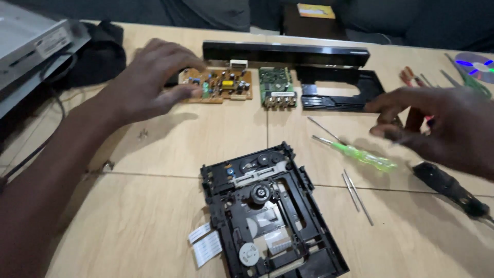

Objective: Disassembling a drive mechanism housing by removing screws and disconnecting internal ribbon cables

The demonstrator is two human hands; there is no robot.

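the pale tiled worktop [154, 226] carries a disc player taken to bits. nearest the person lies the black plastic disc drive mechanism [270, 213], flat and tilted a little, its round spindle hub up and white ribbon cables trailing from its left edge. beyond it sit the long glossy black front panel [285, 53] and the black plastic tray frame [339, 90], then the brown power circuit board [218, 85] with the smaller green connector board [278, 87] just beside it.

the left hand [149, 82] is spread open, holding nothing, fingertips touching the brown board's left end. the right hand [442, 126] hovers open and blurred, fingers loose, gripping nothing, above the green translucent-handled screwdriver [360, 154] and near the black-handled tool [450, 188].

it looks like a sorting stage, with boards already out and the drive free. lifting the brown board would call for pinching its edges, clear of the components.
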